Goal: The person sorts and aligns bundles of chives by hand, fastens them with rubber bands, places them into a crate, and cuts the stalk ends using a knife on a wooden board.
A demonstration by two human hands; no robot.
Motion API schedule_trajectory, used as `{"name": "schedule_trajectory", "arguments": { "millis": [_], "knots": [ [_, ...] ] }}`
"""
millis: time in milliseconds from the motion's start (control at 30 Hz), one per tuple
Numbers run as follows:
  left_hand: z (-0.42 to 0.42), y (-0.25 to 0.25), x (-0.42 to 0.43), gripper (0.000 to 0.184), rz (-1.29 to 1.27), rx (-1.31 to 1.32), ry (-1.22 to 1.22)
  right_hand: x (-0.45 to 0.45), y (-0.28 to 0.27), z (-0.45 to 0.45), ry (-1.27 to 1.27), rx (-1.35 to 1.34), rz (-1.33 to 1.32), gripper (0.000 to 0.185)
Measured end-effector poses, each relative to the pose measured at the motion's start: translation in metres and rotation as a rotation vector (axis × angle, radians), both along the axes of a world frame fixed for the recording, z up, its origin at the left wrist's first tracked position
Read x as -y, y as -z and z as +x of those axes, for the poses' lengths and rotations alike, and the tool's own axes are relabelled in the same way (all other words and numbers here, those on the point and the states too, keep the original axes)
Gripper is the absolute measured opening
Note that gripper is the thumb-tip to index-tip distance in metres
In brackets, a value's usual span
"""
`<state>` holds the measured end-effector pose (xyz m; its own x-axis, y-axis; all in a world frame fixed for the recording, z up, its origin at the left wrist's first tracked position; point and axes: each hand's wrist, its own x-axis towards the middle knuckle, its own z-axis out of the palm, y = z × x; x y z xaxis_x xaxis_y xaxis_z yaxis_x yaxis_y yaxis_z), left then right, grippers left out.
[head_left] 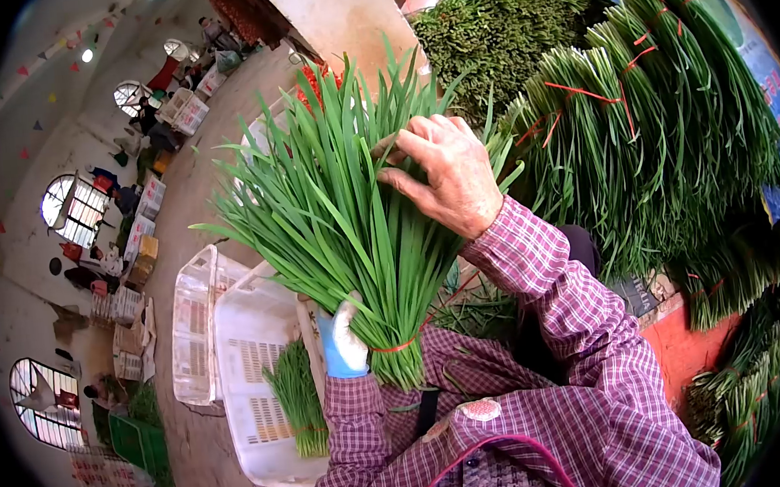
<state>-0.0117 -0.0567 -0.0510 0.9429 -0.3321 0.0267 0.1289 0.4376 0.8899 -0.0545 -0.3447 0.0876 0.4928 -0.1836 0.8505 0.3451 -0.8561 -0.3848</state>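
Note:
A large bunch of garlic chives [341,201] stands upright before me, its leaves fanned out at the top. A red tie [396,345] circles it near the cut ends. My left hand [344,339], in a white and blue glove, is closed round the lower stems just above the tie. Bare, my right hand [449,173] is at the upper right of the leaves. Its thumb and fingers are bent in among the blades, and the fingertips are partly hidden by them.
White plastic crates [263,382] stand at the left, one holding a smaller tied bunch [297,397]. Piled chive bunches [646,123] with red ties fill the right side. Loose leaves [478,314] lie by my lap. Other people and crates are along the far left wall.

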Motion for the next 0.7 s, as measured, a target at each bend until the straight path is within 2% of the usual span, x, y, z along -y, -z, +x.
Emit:
{"name": "schedule_trajectory", "arguments": {
  "millis": [167, 233, 300, 333, 367, 433, 567, 633, 667, 700],
  "knots": [
    [0.003, 0.005, -0.001, 0.037, 0.158, 0.107, -0.046, 0.0, 0.012, 0.013, 0.034, 0.054, 0.011, 0.021],
    [0.004, 0.007, -0.002, 0.036, 0.2, 0.149, -0.072, 0.002, 0.021, 0.02, 0.064, 0.167, 0.21, 0.015],
    [0.007, 0.01, 0.0, 0.031, 0.139, 0.116, -0.081, 0.02, 0.019, 0.017, -0.208, 0.15, 0.756, 0.017],
    [0.001, 0.005, 0.005, 0.029, 0.105, 0.109, -0.108, 0.03, 0.014, 0.015, -0.327, 0.25, 0.913, 0.023],
    [-0.003, -0.004, 0.008, 0.029, 0.101, 0.111, -0.12, 0.036, 0.009, 0.012, -0.347, 0.349, 0.955, 0.025],
    [-0.007, -0.019, 0.015, 0.034, 0.164, 0.199, -0.083, 0.046, 0.005, -0.006, -0.439, 0.255, 0.961, 0.026],
    [-0.006, -0.015, 0.017, 0.038, 0.204, 0.135, -0.102, 0.047, -0.002, -0.016, -0.391, 0.215, 0.792, 0.02],
    [-0.009, -0.02, 0.013, 0.038, 0.239, 0.237, -0.028, 0.046, -0.017, -0.023, -0.308, 0.099, 0.841, 0.018],
    [-0.008, -0.017, 0.012, 0.04, 0.209, 0.181, -0.017, 0.058, -0.014, -0.009, -0.288, 0.111, 0.723, 0.022],
    [-0.009, -0.015, 0.01, 0.041, 0.182, 0.123, -0.017, 0.059, -0.021, -0.011, -0.335, 0.06, 0.728, 0.021]
  ]
}}
